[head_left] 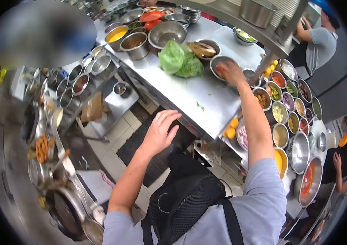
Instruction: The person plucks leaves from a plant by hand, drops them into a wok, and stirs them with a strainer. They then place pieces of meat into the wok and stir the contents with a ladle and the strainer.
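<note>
My right hand [231,73] reaches into a metal bowl [215,78] on the steel worktop. Its fingers are blurred against something reddish in the bowl, and I cannot tell whether they grip it. In front of the counter edge my left hand [161,131] hangs in the air, fingers stretched out, holding nothing. Beside the right hand's bowl stands another bowl [218,47] with brown, baked-looking food [200,49] in it. A green plastic bag [171,57] lies with leafy greens [191,66] further left. Small green scraps [199,106] are scattered on the worktop.
Containers of chopped vegetables [279,112] and sauces crowd the right side, near a bowl of red sauce [308,181]. Metal pots [134,45] line the back left. A shelf post [269,61] rises near my right forearm. Pans [65,212] stand lower left. A co-worker [320,41] is at upper right.
</note>
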{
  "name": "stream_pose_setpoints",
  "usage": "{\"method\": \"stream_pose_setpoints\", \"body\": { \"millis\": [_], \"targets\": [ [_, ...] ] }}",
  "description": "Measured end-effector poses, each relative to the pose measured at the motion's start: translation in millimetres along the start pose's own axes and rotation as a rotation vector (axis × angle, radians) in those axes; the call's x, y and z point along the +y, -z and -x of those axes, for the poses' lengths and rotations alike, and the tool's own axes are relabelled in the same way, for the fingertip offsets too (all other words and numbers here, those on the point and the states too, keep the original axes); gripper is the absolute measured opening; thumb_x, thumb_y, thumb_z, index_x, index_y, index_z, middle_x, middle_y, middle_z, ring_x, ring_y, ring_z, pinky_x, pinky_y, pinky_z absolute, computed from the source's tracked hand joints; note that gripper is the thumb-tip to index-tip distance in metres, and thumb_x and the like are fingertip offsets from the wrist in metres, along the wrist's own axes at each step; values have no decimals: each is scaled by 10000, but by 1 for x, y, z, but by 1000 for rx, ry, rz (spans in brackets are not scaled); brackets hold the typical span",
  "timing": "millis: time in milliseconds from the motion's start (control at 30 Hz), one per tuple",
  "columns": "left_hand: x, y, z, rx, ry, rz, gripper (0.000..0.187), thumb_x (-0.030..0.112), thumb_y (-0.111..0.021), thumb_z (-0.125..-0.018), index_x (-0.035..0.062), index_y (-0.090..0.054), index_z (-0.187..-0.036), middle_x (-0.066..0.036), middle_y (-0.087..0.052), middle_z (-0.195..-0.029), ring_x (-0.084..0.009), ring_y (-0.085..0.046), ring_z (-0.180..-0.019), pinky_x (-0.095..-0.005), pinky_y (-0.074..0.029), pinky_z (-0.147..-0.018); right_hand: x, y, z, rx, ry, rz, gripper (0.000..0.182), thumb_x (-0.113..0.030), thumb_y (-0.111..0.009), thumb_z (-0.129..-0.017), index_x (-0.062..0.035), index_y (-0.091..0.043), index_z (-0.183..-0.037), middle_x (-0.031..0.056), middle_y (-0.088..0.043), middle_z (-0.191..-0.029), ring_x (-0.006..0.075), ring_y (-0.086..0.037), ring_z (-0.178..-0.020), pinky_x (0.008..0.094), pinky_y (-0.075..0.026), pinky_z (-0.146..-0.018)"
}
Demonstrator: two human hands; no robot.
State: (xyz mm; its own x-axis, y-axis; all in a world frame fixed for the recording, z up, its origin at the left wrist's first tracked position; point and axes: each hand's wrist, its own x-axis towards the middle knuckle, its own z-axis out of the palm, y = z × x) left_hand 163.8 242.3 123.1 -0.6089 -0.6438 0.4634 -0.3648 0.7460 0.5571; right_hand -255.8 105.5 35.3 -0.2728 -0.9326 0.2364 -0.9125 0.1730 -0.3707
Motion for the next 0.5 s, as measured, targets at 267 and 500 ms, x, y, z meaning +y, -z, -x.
{"method": "stream_pose_setpoints", "body": {
  "millis": [267,500],
  "targets": [
    [-117,-1,-255,-36,-285,55,478,55,-690,-804,52,-544,-1260,-171,-558,-1241,-373,-521,-1166,-450,-445,-981,-9,-24,-27,-126,-161,209,697,-407,-732,-741,-195,-489,-1359,166,-630,-1201,379,-612,-1117,520,-465,-945],
    [-206,-128,-412,-522,-196,-174,601,305,-733,-755,60,-543,-1270,-193,-593,-1251,-372,-542,-1192,-456,-453,-993,-70,45,-21,210,-358,-221,543,-227,-742,-724,-120,-585,-1232,104,-679,-1112,284,-661,-1010,391,-512,-888]
  ]
}}
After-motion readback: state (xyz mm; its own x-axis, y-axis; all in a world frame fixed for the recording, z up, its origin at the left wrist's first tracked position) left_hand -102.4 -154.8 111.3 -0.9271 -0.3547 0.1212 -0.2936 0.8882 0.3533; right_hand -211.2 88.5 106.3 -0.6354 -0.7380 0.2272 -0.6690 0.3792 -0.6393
